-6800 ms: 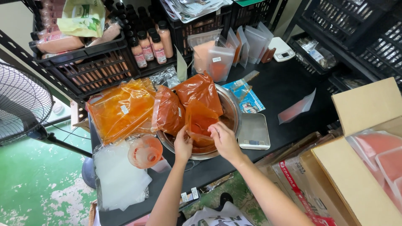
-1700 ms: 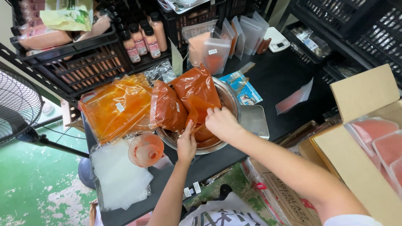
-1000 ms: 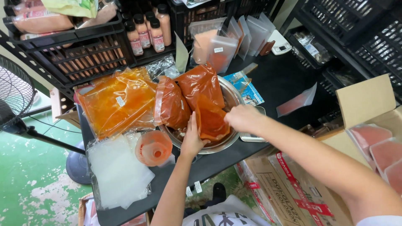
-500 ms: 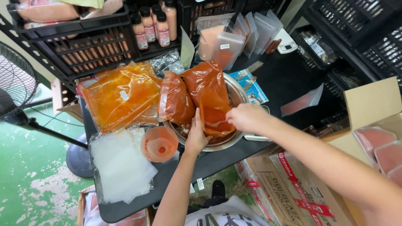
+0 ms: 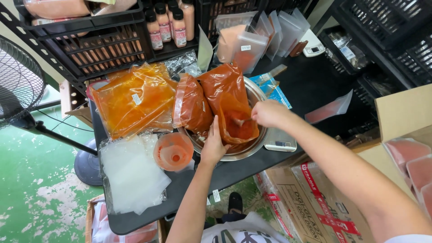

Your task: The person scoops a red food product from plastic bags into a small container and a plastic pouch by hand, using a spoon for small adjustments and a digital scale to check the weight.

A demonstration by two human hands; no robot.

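1. My left hand (image 5: 213,145) lies flat with fingers spread against the side of an open clear plastic bag of red-orange powder (image 5: 234,114), steadying it where it stands in a round metal bowl (image 5: 252,146).
2. My right hand (image 5: 269,112) is curled shut at the bag's mouth around a small utensil — it looks like a spoon, too small to tell for sure — dipping into the powder.
3. The bowl sits on a black table (image 5: 310,81), near its front edge, touching a small flat digital scale (image 5: 280,145) on its right.
4. A second, sealed bag of the same reddish powder (image 5: 192,105) leans against the bowl's left rim.
5. Left of that lies a large clear bag of orange contents (image 5: 132,101) — flat on the table.
6. An orange plastic funnel (image 5: 173,152) rests just beside the bowl, by my left wrist, next to a stack of empty clear plastic pouches (image 5: 130,173).
7. Behind the bowl, upright clear pouches (image 5: 252,40) stand beside black crates (image 5: 103,40).
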